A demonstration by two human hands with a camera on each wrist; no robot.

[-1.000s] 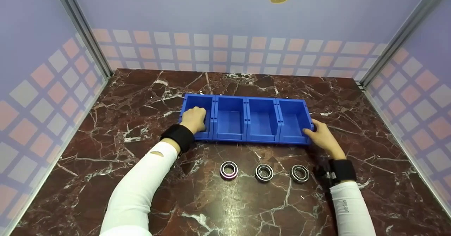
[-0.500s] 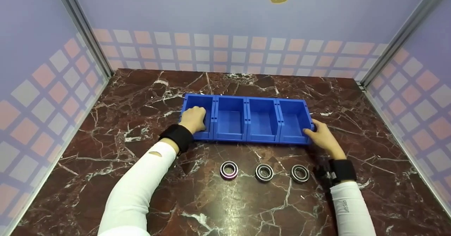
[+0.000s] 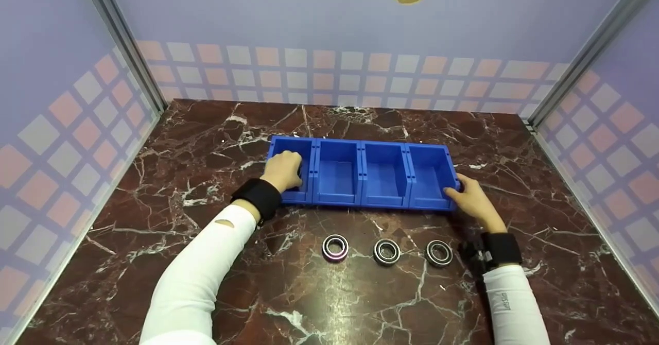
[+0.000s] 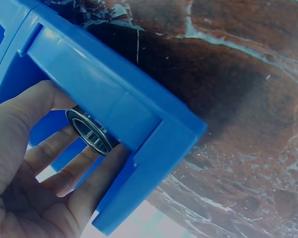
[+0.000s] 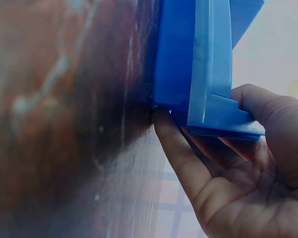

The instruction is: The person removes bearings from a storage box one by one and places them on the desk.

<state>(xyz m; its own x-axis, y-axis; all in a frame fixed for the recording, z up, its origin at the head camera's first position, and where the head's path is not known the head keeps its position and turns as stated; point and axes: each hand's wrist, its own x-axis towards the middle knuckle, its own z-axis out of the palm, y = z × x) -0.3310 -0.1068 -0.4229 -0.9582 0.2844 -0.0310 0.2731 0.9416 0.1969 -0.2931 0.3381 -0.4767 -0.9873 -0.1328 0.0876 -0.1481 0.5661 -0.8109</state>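
Note:
A row of joined blue plastic bins (image 3: pixel 361 180) sits on the table. My left hand (image 3: pixel 282 172) reaches into the leftmost bin, knuckles up. In the left wrist view its thumb and fingers pinch a metal ball bearing (image 4: pixel 91 134), tilted on edge behind the bin's low front wall (image 4: pixel 94 84); in the head view the hand mostly hides that bearing. At the far right end, my right hand (image 3: pixel 474 201) grips the side wall of the last bin (image 5: pixel 203 74), thumb inside and fingers outside and under its edge.
Three more bearings lie flat in a line before the bins: one with a purplish rim (image 3: pixel 335 248), a middle one (image 3: pixel 386 252) and a right one (image 3: pixel 438 253). The dark red marbled table (image 3: pixel 247 293) is bounded by patterned panels (image 3: pixel 360 26) behind and at both sides.
My left hand has risen very slightly within the leftmost bin. My right hand, the bins and the three bearings on the table stay where they were.

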